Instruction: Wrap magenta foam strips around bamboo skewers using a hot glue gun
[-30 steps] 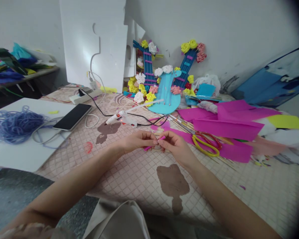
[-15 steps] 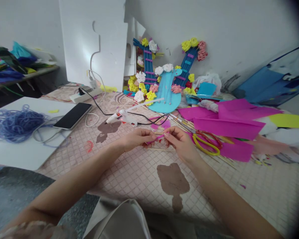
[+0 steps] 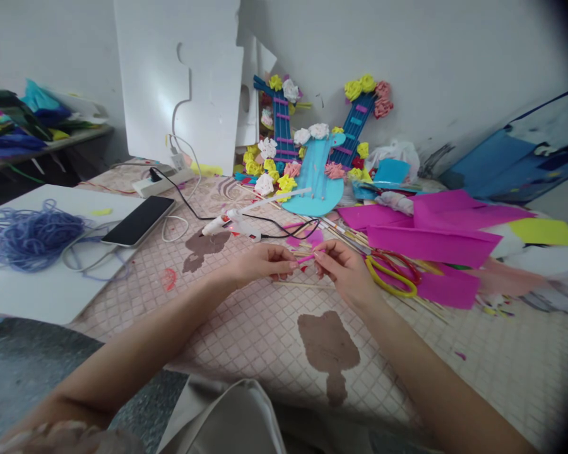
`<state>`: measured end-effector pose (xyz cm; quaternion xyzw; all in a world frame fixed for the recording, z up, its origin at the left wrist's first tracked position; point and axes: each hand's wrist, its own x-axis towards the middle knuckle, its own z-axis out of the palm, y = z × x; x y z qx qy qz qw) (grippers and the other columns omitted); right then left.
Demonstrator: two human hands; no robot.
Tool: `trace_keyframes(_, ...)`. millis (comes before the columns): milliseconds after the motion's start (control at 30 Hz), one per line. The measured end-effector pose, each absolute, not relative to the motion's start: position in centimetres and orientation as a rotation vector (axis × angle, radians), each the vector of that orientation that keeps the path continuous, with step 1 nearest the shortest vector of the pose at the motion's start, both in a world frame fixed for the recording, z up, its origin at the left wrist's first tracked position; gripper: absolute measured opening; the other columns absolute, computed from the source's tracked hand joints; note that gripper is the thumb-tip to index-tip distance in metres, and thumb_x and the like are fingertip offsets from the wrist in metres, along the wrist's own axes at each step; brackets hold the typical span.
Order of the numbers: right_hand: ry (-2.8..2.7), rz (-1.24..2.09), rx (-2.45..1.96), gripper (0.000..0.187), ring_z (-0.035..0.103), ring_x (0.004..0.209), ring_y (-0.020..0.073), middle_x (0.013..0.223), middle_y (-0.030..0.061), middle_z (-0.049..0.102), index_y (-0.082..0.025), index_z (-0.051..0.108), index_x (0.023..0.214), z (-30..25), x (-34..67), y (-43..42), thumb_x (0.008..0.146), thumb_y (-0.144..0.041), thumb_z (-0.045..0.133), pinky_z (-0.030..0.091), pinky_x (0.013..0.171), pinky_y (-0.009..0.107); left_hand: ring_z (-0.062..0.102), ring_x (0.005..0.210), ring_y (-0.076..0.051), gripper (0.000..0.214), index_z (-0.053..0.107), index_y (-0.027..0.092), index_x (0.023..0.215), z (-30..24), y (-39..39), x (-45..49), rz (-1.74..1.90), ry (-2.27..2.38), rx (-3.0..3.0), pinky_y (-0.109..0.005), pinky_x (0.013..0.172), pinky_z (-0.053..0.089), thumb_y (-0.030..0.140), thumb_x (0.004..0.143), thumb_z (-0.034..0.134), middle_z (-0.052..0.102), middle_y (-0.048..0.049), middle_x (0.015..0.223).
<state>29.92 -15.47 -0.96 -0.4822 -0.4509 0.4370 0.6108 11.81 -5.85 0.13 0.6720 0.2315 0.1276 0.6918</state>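
Observation:
Between my two hands, above the near middle of the table, is a thin bright pink rolled strip (image 3: 305, 258). My left hand (image 3: 262, 261) pinches its left end between thumb and fingers. The right end is in the fingertips of my right hand (image 3: 344, 265). A small red bit shows below the strip. Under the hands a thin wooden stick (image 3: 303, 285) lies on the patterned tablecloth. Beyond my left hand a white glue gun (image 3: 234, 224) rests on its side with a glue stick in its back. Scissors (image 3: 392, 274) with yellow and red handles lie right of my right hand.
Flower-trimmed paper guitars (image 3: 317, 170) stand against the wall. Magenta sheets (image 3: 430, 243) and several sticks spread at right. On the left are a phone (image 3: 139, 221), tangled blue cord (image 3: 33, 233) on a white board (image 3: 57, 296), and a power strip (image 3: 163, 181) with cables.
My hands have drawn slightly apart at the fingertips, so more of the pink strip shows between them. The other things stay where they were.

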Motion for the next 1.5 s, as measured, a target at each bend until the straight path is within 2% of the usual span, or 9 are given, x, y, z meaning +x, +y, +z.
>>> trace_keyframes(133, -1.083, 0.978, -1.129, 0.015, 0.051, 0.056, 0.0087, 0.064, -0.0050, 0.056, -0.021, 0.061, 0.088, -1.1, 30.0, -15.5, 0.079, -0.029, 0.069, 0.042, 0.054, 0.022, 0.051, 0.059, -0.007, 0.031, 0.061, 0.011, 0.080, -0.2, -5.6, 12.0, 0.339, 0.499, 1.557, -0.021, 0.057, 0.040, 0.039, 0.072, 0.072, 0.058, 0.0014, 0.066)
trace_keyframes(300, -1.183, 0.916, -1.182, 0.013, 0.051, 0.055, 0.0098, 0.063, -0.0049, 0.055, -0.021, 0.059, 0.087, -0.7, 29.7, -15.6, 0.080, -0.028, 0.067, 0.042, 0.054, 0.023, 0.052, 0.061, -0.008, 0.024, 0.063, 0.012, 0.080, -0.4, -5.9, 12.1, 0.500, 0.493, 1.833, -0.021, 0.056, 0.041, 0.036, 0.078, 0.066, 0.060, -0.0003, 0.069)
trace_keyframes(467, -1.330, 0.753, -1.258, 0.010, 0.052, 0.063, 0.0112, 0.073, -0.0020, 0.057, -0.020, 0.059, 0.087, -0.2, 28.9, -16.2, 0.081, -0.025, 0.065, 0.041, 0.057, 0.025, 0.060, 0.082, -0.014, 0.018, 0.065, 0.016, 0.092, 0.0, -6.9, 12.3, 0.775, 0.457, 2.136, -0.026, 0.072, 0.047, 0.030, 0.081, 0.065, 0.067, -0.0053, 0.089)
trace_keyframes(633, -1.440, 0.611, -1.264, 0.009, 0.057, 0.074, 0.0139, 0.084, 0.0008, 0.060, -0.021, 0.058, 0.092, -0.2, 28.2, -16.7, 0.084, -0.022, 0.062, 0.045, 0.066, 0.028, 0.058, 0.078, -0.014, 0.008, 0.065, 0.015, 0.085, 0.1, -7.2, 12.4, 0.898, 0.372, 2.181, -0.026, 0.073, 0.047, 0.022, 0.082, 0.064, 0.066, -0.0048, 0.083)
trace_keyframes(967, -1.484, 0.394, -1.251, 0.023, 0.055, 0.070, 0.0131, 0.088, 0.0000, 0.054, -0.026, 0.056, 0.105, 0.3, 28.0, -17.1, 0.084, -0.019, 0.062, 0.046, 0.064, 0.028, 0.059, 0.082, -0.015, 0.012, 0.065, 0.015, 0.087, 0.3, -7.1, 12.3, 0.822, 0.406, 2.067, -0.026, 0.077, 0.046, 0.026, 0.083, 0.063, 0.066, -0.0058, 0.087)
trace_keyframes(1100, -1.594, 0.206, -1.240, 0.018, 0.053, 0.069, 0.0132, 0.094, 0.0024, 0.054, -0.026, 0.058, 0.101, 0.6, 27.9, -17.2, 0.085, -0.018, 0.060, 0.046, 0.063, 0.029, 0.059, 0.083, -0.015, 0.013, 0.064, 0.015, 0.086, 0.3, -7.2, 12.3, 0.815, 0.410, 2.037, -0.027, 0.077, 0.046, 0.027, 0.083, 0.064, 0.066, -0.0054, 0.087)
trace_keyframes(1267, -1.516, 0.309, -1.245, 0.025, 0.055, 0.071, 0.0137, 0.095, 0.0024, 0.053, -0.026, 0.055, 0.106, 0.5, 27.8, -17.0, 0.084, -0.019, 0.062, 0.048, 0.063, 0.029, 0.059, 0.083, -0.015, 0.015, 0.065, 0.015, 0.088, 0.1, -7.1, 12.4, 0.811, 0.409, 2.047, -0.028, 0.079, 0.046, 0.028, 0.083, 0.064, 0.066, -0.0064, 0.088)
trace_keyframes(1433, -1.547, 0.373, -1.228, 0.006, 0.055, 0.078, 0.0158, 0.088, 0.0024, 0.055, -0.023, 0.058, 0.087, 0.7, 27.9, -17.0, 0.085, -0.019, 0.061, 0.046, 0.065, 0.029, 0.059, 0.083, -0.016, 0.016, 0.064, 0.014, 0.086, 0.5, -7.1, 12.2, 0.810, 0.362, 2.068, -0.028, 0.079, 0.045, 0.029, 0.082, 0.065, 0.065, -0.0062, 0.086)
trace_keyframes(1500, -1.544, 0.418, -1.208, 0.004, 0.055, 0.080, 0.0164, 0.088, 0.0027, 0.055, -0.023, 0.059, 0.087, 0.8, 28.0, -17.0, 0.085, -0.020, 0.061, 0.046, 0.066, 0.029, 0.058, 0.083, -0.016, 0.018, 0.064, 0.014, 0.088, 0.9, -7.2, 11.9, 0.766, 0.325, 2.060, -0.027, 0.078, 0.045, 0.031, 0.083, 0.064, 0.065, -0.0064, 0.087)
